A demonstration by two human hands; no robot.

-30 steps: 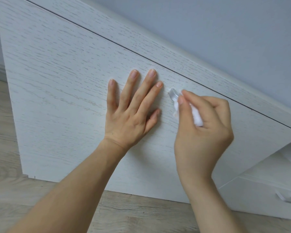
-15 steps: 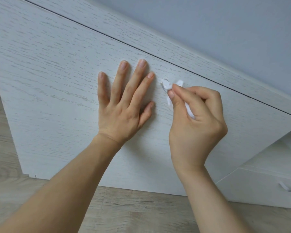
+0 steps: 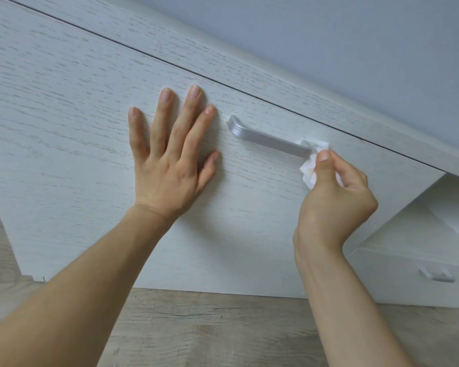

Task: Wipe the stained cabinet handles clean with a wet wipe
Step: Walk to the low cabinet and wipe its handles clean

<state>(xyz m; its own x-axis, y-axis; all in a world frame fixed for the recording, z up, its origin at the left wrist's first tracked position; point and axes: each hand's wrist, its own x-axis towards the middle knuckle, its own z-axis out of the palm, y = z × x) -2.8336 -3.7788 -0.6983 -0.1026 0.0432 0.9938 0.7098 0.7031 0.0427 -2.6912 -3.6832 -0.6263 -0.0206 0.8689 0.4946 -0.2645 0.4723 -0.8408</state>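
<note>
A silver bar handle (image 3: 265, 137) is fixed on the white wood-grain cabinet front (image 3: 72, 128). A small brownish speck shows on the panel by the handle's left end. My right hand (image 3: 334, 197) pinches a crumpled white wet wipe (image 3: 311, 165) against the handle's right end, which the wipe covers. My left hand (image 3: 170, 154) lies flat on the panel just left of the handle, fingers straight and spread, apart from the handle.
A lower white drawer (image 3: 398, 284) with its own small silver handle (image 3: 436, 275) sits at the bottom right, under an open recess. Pale wood-look flooring (image 3: 210, 329) runs below the cabinet. A grey-blue wall (image 3: 355, 35) rises behind.
My right hand has slid the wipe along the handle from its left end to its right end, uncovering the bar. My left hand stays pressed flat on the panel.
</note>
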